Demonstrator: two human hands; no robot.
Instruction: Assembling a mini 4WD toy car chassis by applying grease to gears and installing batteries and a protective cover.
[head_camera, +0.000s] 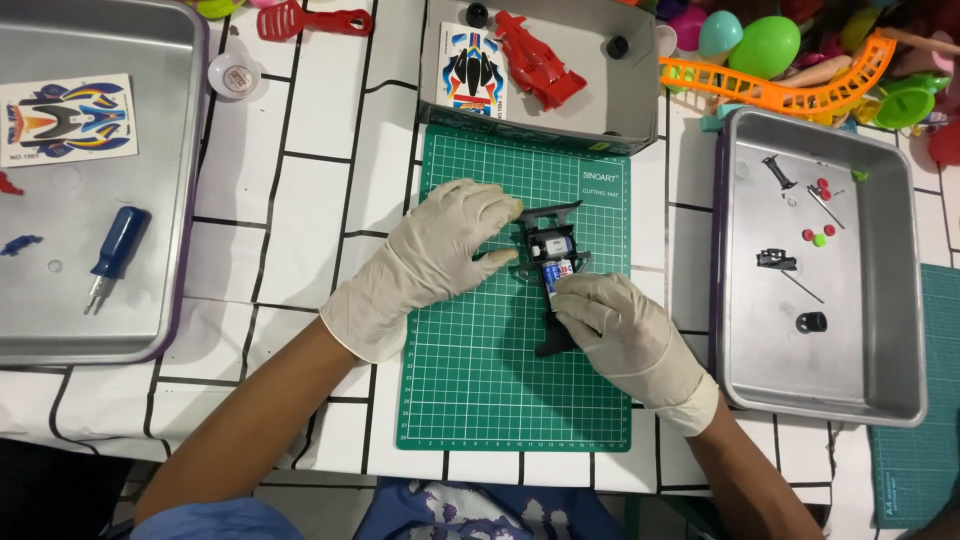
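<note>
A small black toy car chassis lies flat near the middle of a green cutting mat, its length running away from the viewer. Its top is open, showing a battery with a blue and red label seated inside.

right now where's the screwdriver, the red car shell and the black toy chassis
screwdriver (118, 243), head view, on its blue handle
red car shell (535, 58), head view, on its middle
black toy chassis (549, 243), head view, on its top between the gloved hands
</note>
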